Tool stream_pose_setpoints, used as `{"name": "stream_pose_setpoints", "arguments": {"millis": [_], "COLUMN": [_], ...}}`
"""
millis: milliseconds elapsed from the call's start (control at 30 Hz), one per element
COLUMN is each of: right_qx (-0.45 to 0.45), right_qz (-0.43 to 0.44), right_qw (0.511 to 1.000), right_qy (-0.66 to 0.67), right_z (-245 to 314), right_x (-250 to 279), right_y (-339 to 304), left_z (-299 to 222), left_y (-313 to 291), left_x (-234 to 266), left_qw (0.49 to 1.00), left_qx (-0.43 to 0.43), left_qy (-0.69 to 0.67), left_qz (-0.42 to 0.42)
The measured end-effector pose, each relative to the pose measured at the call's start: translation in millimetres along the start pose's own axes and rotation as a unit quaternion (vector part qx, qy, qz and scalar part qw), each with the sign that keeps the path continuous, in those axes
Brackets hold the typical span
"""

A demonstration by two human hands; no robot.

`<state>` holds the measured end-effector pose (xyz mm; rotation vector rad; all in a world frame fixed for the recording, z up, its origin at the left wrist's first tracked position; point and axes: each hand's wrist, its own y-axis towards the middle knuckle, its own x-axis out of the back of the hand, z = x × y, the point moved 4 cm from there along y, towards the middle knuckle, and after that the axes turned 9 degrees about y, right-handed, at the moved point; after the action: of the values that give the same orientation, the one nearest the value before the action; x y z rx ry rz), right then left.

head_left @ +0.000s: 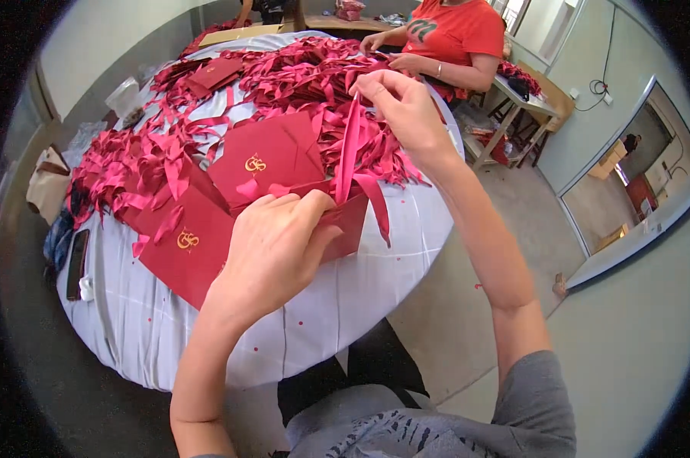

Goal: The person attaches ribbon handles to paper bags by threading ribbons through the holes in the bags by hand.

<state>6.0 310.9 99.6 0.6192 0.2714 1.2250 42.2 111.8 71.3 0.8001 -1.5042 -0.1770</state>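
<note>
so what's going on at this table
A person is working on a dark red bag: the left hand holds it near its top edge, while the right hand pinches a pink-red ribbon up above it. More red bags with gold emblems lie on the white cloth, and a ribbon-covered heap spreads behind. Across the table, a co-worker in red has both hands over the heap's edge.

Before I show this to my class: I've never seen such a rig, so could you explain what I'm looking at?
There is no machine, just a person's two bare hands. A fisheye camera worn on the head looks down at them, so straight edges bend. The left hand holds a dark red gift bag; the right hand pinches a raised pink ribbon. On the white tablecloth lie more bags with gold monograms, heaped ribbons and a phone. Someone in a red shirt is beyond.
</note>
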Motion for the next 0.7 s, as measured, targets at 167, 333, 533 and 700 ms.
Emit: {"name": "stream_pose_setpoints", "arguments": {"millis": [167, 333, 533, 700], "right_qx": [-0.287, -0.172, -0.181, -0.165], "right_qz": [0.107, 0.192, 0.196, 0.141], "right_qw": [0.936, 0.960, 0.958, 0.969], "right_qy": [0.176, 0.109, 0.102, 0.121], "right_z": [-34, -23, -1, 15], "right_x": [6, -2, -13, -19], "right_y": [-42, -79, -72, -62], "left_z": [1, -3, -5, -6], "left_y": [-1, 2, 1, 0], "left_x": [-4, -3, -2, -3], "left_qw": [0.999, 0.998, 0.997, 0.996], "left_qx": [0.021, 0.003, 0.001, -0.006], "left_qy": [0.012, 0.024, 0.017, 0.020], "left_qz": [-0.031, -0.064, -0.078, -0.086]}}
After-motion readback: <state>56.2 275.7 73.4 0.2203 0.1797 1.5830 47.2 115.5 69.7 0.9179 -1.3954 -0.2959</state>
